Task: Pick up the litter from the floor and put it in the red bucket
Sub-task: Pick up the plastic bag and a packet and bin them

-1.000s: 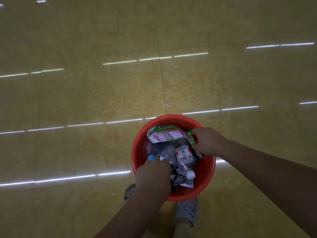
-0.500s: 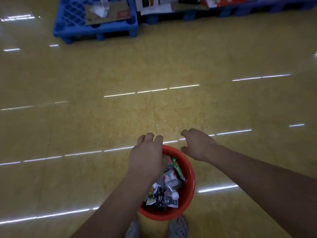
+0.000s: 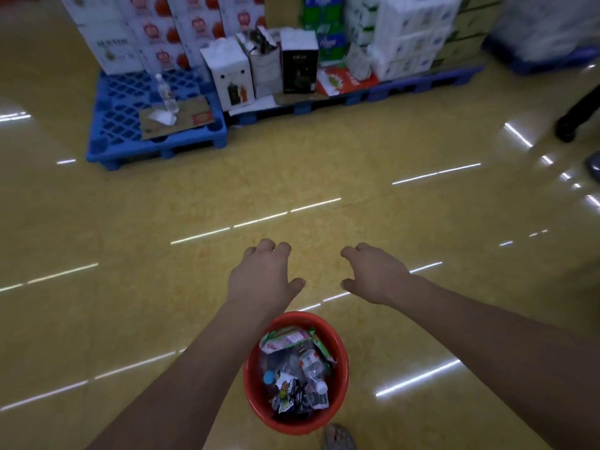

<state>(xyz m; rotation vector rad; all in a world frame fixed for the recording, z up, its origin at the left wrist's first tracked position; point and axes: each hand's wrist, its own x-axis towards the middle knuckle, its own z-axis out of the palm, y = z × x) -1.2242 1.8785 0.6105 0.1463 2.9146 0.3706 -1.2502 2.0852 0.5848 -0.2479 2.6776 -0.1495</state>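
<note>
Compared with half a second earlier, the view is tipped further up, so the stacked cartons (image 3: pixel 156 27) at the far side now show in full; the left hand (image 3: pixel 263 277) no longer overlaps the rim of the red bucket (image 3: pixel 341 384), and both hands lie beyond it over the yellow floor (image 3: pixel 194 190); a second earlier both were down in the litter.

The red bucket stands on the floor at the near centre, just beyond a sandalled foot (image 3: pixel 337 438); the litter (image 3: pixel 292 394) fills it, with a pink-and-green wrapper (image 3: pixel 285 339) at the far side, a clear plastic bottle (image 3: pixel 313 368) in the middle and a blue cap (image 3: pixel 268 377) to the left.

The blue pallet (image 3: pixel 120 125) at far left carries a cardboard sheet (image 3: pixel 188 115) and an upright clear bottle (image 3: pixel 166 92).

Both forearms reach forward, palms down; the left hand and the right hand (image 3: pixel 378 277) are empty, fingers loosely curled, thumbs turned toward each other, well apart from the bucket's contents.
</note>
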